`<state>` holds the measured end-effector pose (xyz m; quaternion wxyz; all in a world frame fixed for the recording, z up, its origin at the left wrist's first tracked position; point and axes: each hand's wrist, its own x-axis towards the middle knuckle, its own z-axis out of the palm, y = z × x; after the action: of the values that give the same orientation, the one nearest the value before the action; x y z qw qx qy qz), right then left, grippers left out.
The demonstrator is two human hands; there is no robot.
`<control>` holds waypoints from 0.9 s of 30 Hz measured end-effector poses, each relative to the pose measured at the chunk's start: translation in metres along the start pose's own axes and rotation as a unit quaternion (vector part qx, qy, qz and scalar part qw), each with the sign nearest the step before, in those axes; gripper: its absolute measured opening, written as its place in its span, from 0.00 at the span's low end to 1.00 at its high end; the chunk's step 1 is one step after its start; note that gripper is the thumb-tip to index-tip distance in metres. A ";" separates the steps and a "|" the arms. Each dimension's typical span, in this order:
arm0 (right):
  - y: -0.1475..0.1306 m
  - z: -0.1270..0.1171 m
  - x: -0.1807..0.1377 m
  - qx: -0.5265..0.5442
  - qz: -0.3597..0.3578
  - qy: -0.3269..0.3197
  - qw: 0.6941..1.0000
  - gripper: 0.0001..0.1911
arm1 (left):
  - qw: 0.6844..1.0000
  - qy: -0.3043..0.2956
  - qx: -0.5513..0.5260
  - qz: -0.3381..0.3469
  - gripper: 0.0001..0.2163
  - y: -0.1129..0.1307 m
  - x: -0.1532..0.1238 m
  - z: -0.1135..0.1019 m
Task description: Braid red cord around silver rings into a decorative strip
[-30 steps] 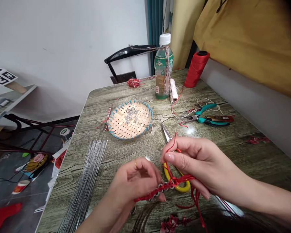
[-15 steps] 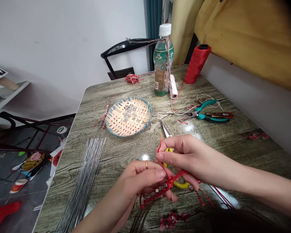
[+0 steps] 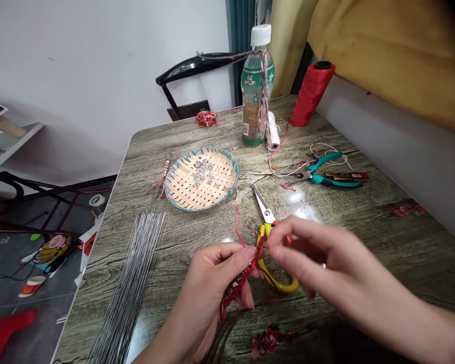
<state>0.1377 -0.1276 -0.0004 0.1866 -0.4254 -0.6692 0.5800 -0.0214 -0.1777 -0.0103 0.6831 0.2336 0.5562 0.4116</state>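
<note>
My left hand [image 3: 222, 275] pinches a braided red cord bracelet [image 3: 238, 285] with small silvery beads along it. A thin loose end of red cord [image 3: 238, 225] stands up past its thumb. Just to the right, the thumb and forefinger of my right hand [image 3: 311, 263] come together at the red cord rising from the bracelet; the hand is slightly blurred and its fingertips are partly hidden. Scissors [image 3: 276, 286] with yellow handles and red trim lie on the table beneath and between my hands, blades pointing away.
A woven basket [image 3: 180, 199] with clear beads sits ahead. Thin metal wires [image 3: 131, 283] lie left. Teal-handled pliers [image 3: 320, 172], a drink bottle [image 3: 252, 108], a white thread spool [image 3: 273, 130] and a red thread spool [image 3: 313, 93] are toward the back of the wooden table [image 3: 147, 146].
My right hand has let go of the thin red cord end and shifted right and down to the thicker red cord. More of the scissors shows. My left hand keeps hold of the bracelet, now tilted more steeply.
</note>
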 end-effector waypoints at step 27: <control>0.005 0.025 0.011 0.232 0.046 0.062 0.970 0.14 | 0.981 0.136 0.059 0.128 0.15 -0.006 -0.005 0.008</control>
<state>0.1148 -0.1349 -0.0144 0.2944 -0.4361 -0.4829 0.7000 -0.0121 -0.1843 -0.0099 0.5275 0.2846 0.6327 0.4904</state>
